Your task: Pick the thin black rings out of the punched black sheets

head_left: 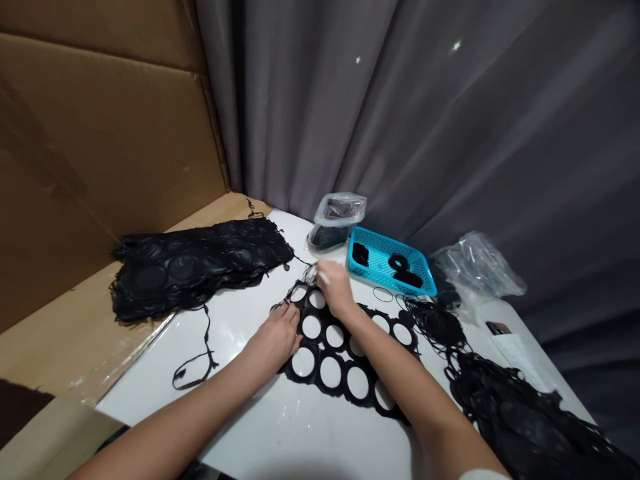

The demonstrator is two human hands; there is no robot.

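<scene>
A black rubber sheet point(345, 360) with rows of large round holes lies flat on the white table. My left hand point(280, 337) is on its left edge, fingers bent and pressed together over the rubber. At the sheet's far edge, my right hand point(334, 287) is closed in a pinch on a thin black rubber strip point(309, 272). The fingertips of that hand are slightly blurred. My right forearm crosses above the sheet and hides some of its holes.
Stacked black sheets point(200, 263) lie at left. Behind stand a clear plastic bag point(333, 223) and a blue basket point(390, 241) holding black rings. Thin rings point(440, 323) and a black scrap pile point(530, 420) are at right. A cardboard wall point(110, 120) borders the left.
</scene>
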